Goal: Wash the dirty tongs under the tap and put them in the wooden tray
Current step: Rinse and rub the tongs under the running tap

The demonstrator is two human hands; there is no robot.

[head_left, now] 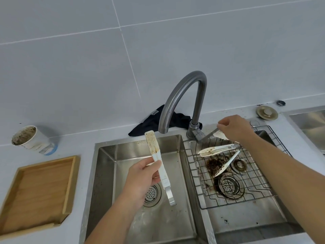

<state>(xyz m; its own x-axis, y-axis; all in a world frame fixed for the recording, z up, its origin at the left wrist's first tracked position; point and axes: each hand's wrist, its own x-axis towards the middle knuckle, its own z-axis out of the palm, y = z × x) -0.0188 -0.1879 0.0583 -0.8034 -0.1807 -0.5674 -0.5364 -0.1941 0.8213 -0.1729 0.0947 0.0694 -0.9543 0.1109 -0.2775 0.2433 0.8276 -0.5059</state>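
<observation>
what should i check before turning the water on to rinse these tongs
1. Left hand grips the white tongs: ok.
2. Dirty tip under the tap spout: not ok, it sits beside it.
3. Right hand on the tap lever: ok.
4. Water running: not ok, no stream visible.
5. Wooden tray has room: ok.
6. Other tongs on the wire rack clear of the spout: ok.

Light: bright, even, cool, apparently from overhead.
Shadows: soft; a faint one beside the paper cup [29,137].
Glare: mild sheen on the tap [182,95] and sink [105,155].
Sharpness: slightly soft.
Edges: wide-angle bending of tile lines.
</observation>
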